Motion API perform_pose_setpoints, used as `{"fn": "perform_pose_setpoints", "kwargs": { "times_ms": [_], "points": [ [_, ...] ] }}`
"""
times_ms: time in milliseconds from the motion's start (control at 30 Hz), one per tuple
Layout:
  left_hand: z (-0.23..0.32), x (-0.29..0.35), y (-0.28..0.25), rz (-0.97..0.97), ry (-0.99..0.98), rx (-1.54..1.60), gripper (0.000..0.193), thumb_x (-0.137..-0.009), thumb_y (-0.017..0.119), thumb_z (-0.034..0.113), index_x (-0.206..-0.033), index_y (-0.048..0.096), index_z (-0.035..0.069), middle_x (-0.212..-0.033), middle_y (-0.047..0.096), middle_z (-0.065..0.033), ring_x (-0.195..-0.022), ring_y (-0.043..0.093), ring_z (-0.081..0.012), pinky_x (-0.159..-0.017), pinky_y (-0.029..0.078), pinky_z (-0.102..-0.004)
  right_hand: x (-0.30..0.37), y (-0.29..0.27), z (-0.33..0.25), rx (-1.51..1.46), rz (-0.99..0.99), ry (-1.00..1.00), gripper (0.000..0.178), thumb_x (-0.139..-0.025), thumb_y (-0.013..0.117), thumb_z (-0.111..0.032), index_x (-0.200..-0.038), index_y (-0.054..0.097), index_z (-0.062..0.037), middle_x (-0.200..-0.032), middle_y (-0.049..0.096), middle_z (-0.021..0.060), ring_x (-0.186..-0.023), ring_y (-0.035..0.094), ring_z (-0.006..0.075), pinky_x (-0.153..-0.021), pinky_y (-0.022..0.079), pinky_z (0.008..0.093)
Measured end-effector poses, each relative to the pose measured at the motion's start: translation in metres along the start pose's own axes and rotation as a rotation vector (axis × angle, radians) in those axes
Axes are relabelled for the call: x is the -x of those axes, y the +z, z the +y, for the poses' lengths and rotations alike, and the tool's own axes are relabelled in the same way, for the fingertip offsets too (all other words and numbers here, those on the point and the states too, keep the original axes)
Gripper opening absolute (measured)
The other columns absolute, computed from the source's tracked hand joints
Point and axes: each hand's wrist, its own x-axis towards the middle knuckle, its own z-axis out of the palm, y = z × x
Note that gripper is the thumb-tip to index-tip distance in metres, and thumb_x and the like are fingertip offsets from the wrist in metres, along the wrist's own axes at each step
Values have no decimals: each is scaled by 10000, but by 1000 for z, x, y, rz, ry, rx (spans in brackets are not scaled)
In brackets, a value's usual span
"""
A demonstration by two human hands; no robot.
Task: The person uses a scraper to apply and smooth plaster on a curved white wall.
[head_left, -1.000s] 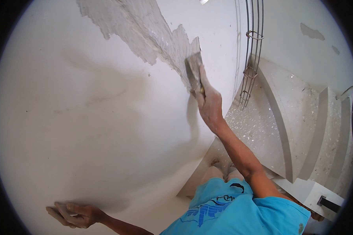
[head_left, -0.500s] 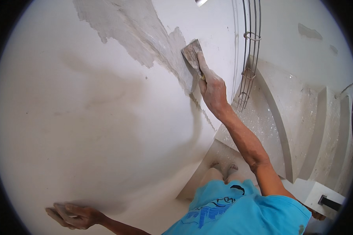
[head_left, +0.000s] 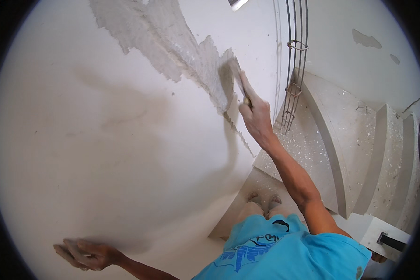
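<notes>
My right hand (head_left: 256, 117) is closed round a putty knife (head_left: 237, 74), its index finger stretched along it. The blade stands nearly edge-on at the right edge of a grey, ragged-edged patch (head_left: 172, 42) on the white wall (head_left: 126, 154). A shadow falls on the patch beside the blade. Below the patch, a jagged crack (head_left: 240, 133) runs down toward the corner of the steps. Low on the left, my left hand (head_left: 86, 254) lies against the wall with fingers stretched out and holds nothing.
Tied steel rebar (head_left: 294, 70) stands upright to the right of the wall. Curved stairs (head_left: 354, 130), flecked with white bits, wind along the right side. My feet (head_left: 274, 200) stand on a lower step. A white post (head_left: 380, 233) with a dark bar is near my right side.
The putty knife has tilted from showing its flat face to nearly edge-on. Grey surface now shows where the blade was. My left hand stays in place.
</notes>
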Motion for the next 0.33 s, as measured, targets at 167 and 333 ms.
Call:
{"fn": "perform_pose_setpoints", "kwargs": {
  "times_ms": [167, 333],
  "points": [
    [-4, 0, 2, 19, 19, 9, 270, -1063, 521, 162, -1198, 689, 0, -1426, 566, -235, -1307, 597, -342, -935, 603, -437, 84, -17, 25, -522, -191, 635, 778, -832, 513, 2, -1592, 348, -35, -635, 468, 9, -487, 509, 106, -406, 462, 295],
    [1, -2, 1, 21, 10, 5, 261, -1056, 531, 163, -1195, 697, 18, -1428, 571, -221, -1303, 600, -337, -918, 610, -414, 101, -29, 69, -820, -92, 799, 762, -888, 580, -31, -1591, 285, -22, -712, 561, 57, -448, 511, 113, -362, 469, 279]
  ]
}}
